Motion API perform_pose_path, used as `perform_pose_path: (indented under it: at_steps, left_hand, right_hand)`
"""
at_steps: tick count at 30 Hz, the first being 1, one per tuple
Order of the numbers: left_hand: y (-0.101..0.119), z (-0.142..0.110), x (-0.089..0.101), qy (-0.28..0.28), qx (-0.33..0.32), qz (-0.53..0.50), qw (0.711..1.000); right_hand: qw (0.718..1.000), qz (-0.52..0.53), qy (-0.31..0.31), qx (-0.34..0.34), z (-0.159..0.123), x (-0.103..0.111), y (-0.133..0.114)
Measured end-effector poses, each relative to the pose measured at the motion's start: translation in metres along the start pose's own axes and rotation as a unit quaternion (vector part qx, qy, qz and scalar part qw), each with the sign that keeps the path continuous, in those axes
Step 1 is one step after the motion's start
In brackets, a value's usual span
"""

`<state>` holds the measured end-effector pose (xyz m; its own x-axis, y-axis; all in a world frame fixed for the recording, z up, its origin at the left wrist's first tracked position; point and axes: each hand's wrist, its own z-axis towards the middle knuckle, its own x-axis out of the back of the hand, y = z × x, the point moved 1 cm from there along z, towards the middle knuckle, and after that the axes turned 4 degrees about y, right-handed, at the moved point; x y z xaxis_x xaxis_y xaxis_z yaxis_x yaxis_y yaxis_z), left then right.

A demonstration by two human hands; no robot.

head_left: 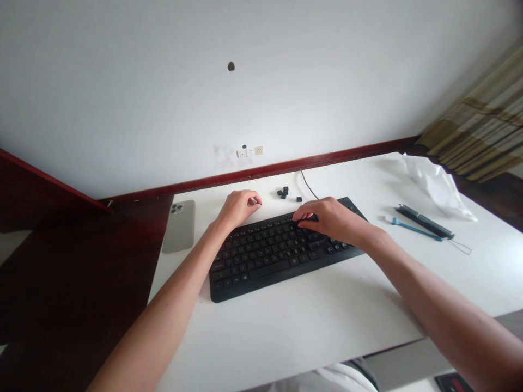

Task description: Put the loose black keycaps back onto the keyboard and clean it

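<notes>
Desk: white
Keycaps: a few lie off
Keyboard: most keys on
Left hand: pinched, contents unclear
Right hand: curled over keyboard, can't tell its grip

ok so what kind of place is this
Probably a room in a home or small office: a white desk with a keyboard on it, wall sockets just behind, and a patterned curtain at the right.
</notes>
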<state>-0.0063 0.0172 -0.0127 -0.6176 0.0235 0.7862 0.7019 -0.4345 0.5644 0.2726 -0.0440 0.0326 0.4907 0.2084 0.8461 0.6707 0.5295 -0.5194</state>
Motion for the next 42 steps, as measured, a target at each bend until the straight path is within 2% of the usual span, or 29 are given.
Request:
perform_pose_path:
  at_steps: [5,12,30,42]
  left_hand:
    - [-0.017,0.002,0.003,-0.027,-0.012,-0.06,0.998]
    - [-0.035,0.004,-0.002,-0.027,0.016,-0.158,0.987]
    - [-0.038,0.004,-0.006,-0.022,0.018,-0.135,0.99]
    - [-0.034,0.004,-0.004,-0.023,0.024,-0.13,0.991]
  right_hand:
    - [1.0,-0.012,0.001,0.011,0.0,-0.001,-0.001]
    - [0.999,0.004,-0.01,0.039,0.0,-0.006,0.0]
    - [0.996,-0.007,-0.012,0.086,0.001,-0.007,0.0]
    - [0.997,-0.019,-0.01,0.08,0.002,-0.008,-0.005]
